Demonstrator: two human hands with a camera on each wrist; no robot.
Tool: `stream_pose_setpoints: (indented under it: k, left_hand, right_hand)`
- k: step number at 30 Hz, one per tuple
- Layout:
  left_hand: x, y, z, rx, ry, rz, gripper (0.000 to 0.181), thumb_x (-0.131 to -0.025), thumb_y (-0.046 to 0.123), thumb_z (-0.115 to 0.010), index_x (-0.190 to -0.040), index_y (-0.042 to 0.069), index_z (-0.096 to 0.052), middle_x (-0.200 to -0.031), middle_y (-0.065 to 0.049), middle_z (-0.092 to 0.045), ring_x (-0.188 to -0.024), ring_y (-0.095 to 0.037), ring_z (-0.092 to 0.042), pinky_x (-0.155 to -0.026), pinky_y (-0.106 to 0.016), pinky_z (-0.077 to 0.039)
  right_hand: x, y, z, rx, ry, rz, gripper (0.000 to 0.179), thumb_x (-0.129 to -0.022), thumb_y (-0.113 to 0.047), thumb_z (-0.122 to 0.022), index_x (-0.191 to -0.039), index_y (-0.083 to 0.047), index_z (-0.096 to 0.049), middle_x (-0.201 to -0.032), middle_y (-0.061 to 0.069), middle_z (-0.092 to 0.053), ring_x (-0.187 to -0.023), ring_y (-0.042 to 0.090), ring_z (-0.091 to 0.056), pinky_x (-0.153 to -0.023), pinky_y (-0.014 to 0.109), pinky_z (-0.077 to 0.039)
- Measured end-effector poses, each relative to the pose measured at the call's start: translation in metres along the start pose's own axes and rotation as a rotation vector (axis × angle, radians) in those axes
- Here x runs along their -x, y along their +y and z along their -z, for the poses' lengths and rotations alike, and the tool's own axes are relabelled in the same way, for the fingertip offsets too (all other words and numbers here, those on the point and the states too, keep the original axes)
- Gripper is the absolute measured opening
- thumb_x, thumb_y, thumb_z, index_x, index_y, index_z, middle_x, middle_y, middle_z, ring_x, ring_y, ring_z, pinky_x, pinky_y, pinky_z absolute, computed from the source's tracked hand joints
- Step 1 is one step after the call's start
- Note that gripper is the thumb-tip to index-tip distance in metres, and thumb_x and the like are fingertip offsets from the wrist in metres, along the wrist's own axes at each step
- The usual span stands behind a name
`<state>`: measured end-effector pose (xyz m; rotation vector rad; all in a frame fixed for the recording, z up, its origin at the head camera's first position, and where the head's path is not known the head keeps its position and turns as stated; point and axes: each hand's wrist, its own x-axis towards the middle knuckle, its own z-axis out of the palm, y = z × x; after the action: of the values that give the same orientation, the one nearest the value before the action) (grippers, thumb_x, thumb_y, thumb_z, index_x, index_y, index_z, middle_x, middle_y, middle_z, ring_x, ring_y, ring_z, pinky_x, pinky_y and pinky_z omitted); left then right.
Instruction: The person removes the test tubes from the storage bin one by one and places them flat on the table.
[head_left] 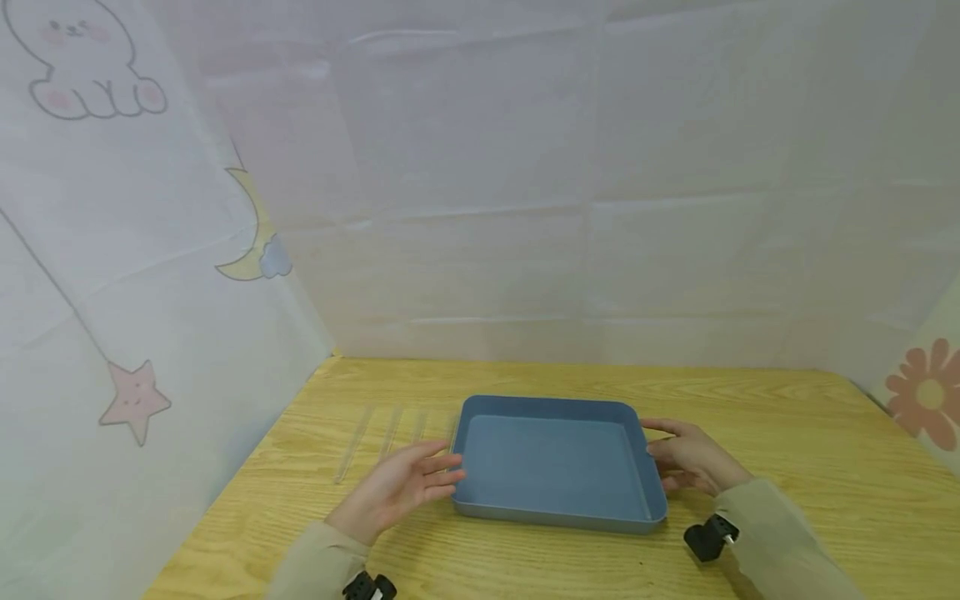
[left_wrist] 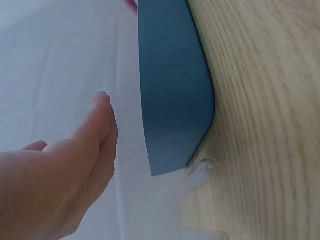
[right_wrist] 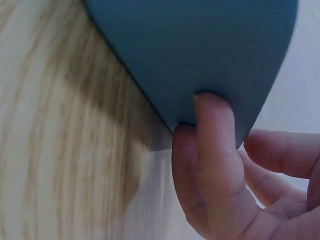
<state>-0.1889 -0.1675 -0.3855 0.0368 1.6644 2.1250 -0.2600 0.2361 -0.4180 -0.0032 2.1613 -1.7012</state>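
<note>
A blue-grey rectangular tray [head_left: 555,462] with low walls sits on the wooden table. Beside its left wall is my left hand [head_left: 411,483], fingers loosely extended and holding nothing; the left wrist view shows that hand [left_wrist: 65,170] apart from the tray's outer wall [left_wrist: 172,90]. At the opposite side, my right hand [head_left: 692,460] touches the right wall with its fingertips. Up close in the right wrist view, the fingers [right_wrist: 216,145] rest against the outside of the wall [right_wrist: 200,50], without curling round it.
Several clear thin rods or tubes [head_left: 352,446] lie on the table [head_left: 787,442] left of the tray, partly behind the left hand. One rounded clear end [left_wrist: 206,167] shows by the tray corner. A pale printed sheet [head_left: 465,208] hangs behind the table and along its sides.
</note>
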Motion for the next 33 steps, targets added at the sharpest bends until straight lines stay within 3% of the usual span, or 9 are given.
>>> stream_pose_setpoints:
  k: [8,15,33]
  left_hand:
    - [-0.007,0.002,-0.009,0.000,-0.030,0.006,0.059,-0.108,0.024,-0.036,-0.151,-0.009,-0.013,-0.149,-0.038,-0.022,-0.134,-0.044,-0.038,-0.108,-0.046,-0.036]
    - [-0.015,-0.001,-0.018,-0.020,-0.023,0.011,0.058,-0.107,0.022,-0.037,-0.150,-0.010,-0.015,-0.147,-0.036,-0.029,-0.131,-0.043,-0.042,-0.099,-0.041,-0.046]
    - [-0.034,-0.003,-0.035,0.016,-0.030,0.067,0.055,-0.107,0.019,-0.039,-0.150,-0.009,-0.019,-0.146,-0.036,-0.031,-0.131,-0.046,-0.039,-0.106,-0.048,-0.037]
  right_hand:
    - [0.000,0.000,-0.001,0.012,0.012,-0.005,0.061,-0.098,0.000,-0.047,-0.151,0.006,-0.018,-0.101,0.013,-0.068,-0.083,0.026,-0.068,-0.065,0.040,-0.056]
    - [-0.001,0.000,0.000,0.009,0.014,-0.005,0.062,-0.098,0.001,-0.047,-0.152,0.006,-0.018,-0.100,0.013,-0.068,-0.081,0.026,-0.068,-0.061,0.039,-0.056]
    - [-0.001,-0.001,-0.001,0.024,0.013,-0.005,0.062,-0.098,-0.001,-0.048,-0.152,0.006,-0.018,-0.104,0.013,-0.067,-0.085,0.025,-0.068,-0.064,0.040,-0.056]
